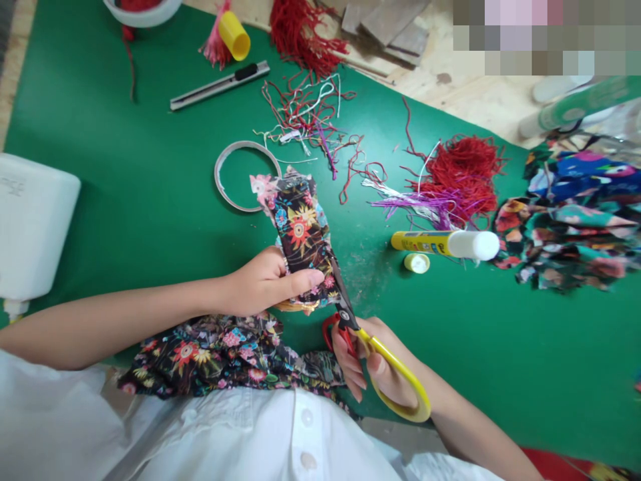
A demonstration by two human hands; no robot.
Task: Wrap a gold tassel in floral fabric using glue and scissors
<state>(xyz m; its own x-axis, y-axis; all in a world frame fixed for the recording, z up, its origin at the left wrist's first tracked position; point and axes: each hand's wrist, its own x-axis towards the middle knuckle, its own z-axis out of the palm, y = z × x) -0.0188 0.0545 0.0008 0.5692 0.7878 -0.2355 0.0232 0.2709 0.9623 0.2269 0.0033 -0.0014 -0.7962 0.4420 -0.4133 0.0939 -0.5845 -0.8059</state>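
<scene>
My left hand [273, 280] grips a strip of black floral fabric [303, 227], its thumb pressed on the front. A thin yellowish edge shows below the piece. In my right hand [380, 367] is a pair of scissors [395, 374] with one yellow and one red handle. The blades point up and away from me and lie along the right edge of the fabric. How far the blades are parted is hard to make out. A larger heap of the same floral cloth [215, 354] lies against my body, beneath my left forearm.
On the green mat [150, 227] lie a tape roll [219, 177], a box cutter [220, 85], a glue stick [425, 244], its cap [417, 263], red threads [465, 174] and thread scraps [300, 113]. A white bottle [35, 227] is at left, fabric pieces [575, 227] at right.
</scene>
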